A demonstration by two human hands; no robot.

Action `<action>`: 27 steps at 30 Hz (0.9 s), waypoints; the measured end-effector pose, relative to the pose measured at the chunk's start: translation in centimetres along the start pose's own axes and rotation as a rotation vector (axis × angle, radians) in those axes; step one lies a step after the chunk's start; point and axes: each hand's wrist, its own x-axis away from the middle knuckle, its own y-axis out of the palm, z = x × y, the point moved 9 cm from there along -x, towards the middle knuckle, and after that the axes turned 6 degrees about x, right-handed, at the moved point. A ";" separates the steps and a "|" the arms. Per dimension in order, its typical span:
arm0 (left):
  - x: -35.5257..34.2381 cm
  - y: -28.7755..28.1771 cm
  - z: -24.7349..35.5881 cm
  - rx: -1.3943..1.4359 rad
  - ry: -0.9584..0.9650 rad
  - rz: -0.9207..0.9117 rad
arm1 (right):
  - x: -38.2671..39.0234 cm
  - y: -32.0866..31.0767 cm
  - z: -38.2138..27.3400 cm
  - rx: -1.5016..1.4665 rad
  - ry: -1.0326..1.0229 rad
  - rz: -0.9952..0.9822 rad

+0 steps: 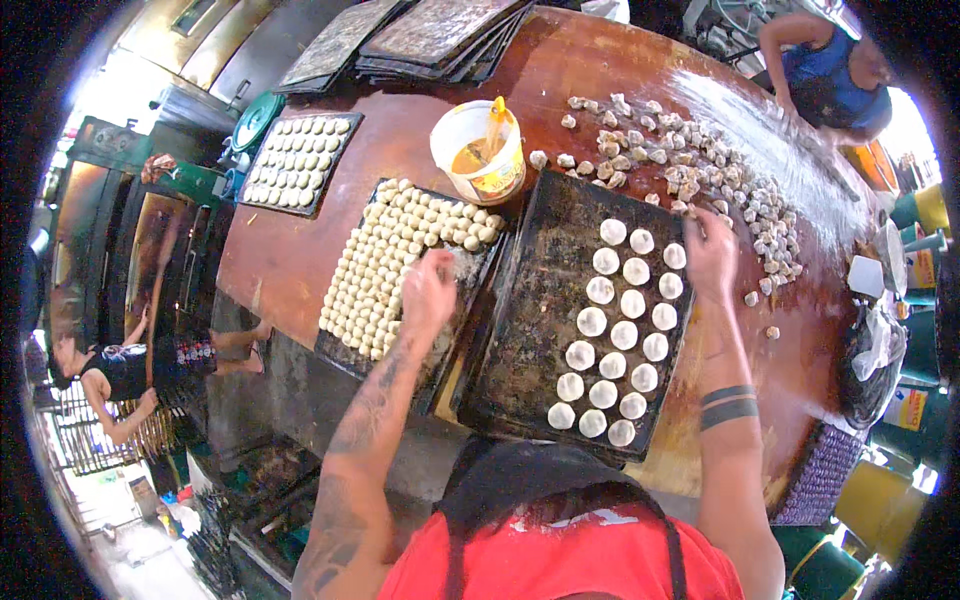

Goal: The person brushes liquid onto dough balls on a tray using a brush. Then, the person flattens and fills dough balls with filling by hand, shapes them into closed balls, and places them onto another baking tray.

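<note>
My left hand [430, 285] is over a tray packed with small pale dough balls [385, 270]. Its fingers are curled in, and whatever they hold is hidden. My right hand [712, 250] reaches past the far right corner of a dark baking tray [530, 300], its fingertips pinched at a brown, flour-dusted lump [679, 207] at the edge of a loose pile [740, 190]. Rows of flattened white dough rounds [624, 334] lie on the right side of that baking tray, whose left half is bare, stained metal.
Beyond the trays stands a white bucket [478, 150] with orange-brown contents and an orange-handled tool. Another tray of dough pieces [298, 165] lies at the left, stacked baking trays [440, 40] behind. White flour [790, 150] covers the far right. Two other people are at the sides.
</note>
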 end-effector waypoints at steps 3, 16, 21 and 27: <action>-3.0 -2.9 -3.9 -0.269 0.126 0.036 | 3.8 -2.3 6.2 0.532 0.273 -0.142; 2.6 7.8 3.7 1.306 -0.664 -0.158 | 16.3 -4.3 -5.8 -0.410 0.269 -0.134; 9.2 6.7 14.5 1.308 -0.661 -0.559 | 14.2 -6.3 -21.0 -0.600 0.004 -0.321; 12.5 3.8 17.3 1.436 -0.615 -0.541 | 16.9 -6.9 -23.6 -0.404 -0.156 -0.222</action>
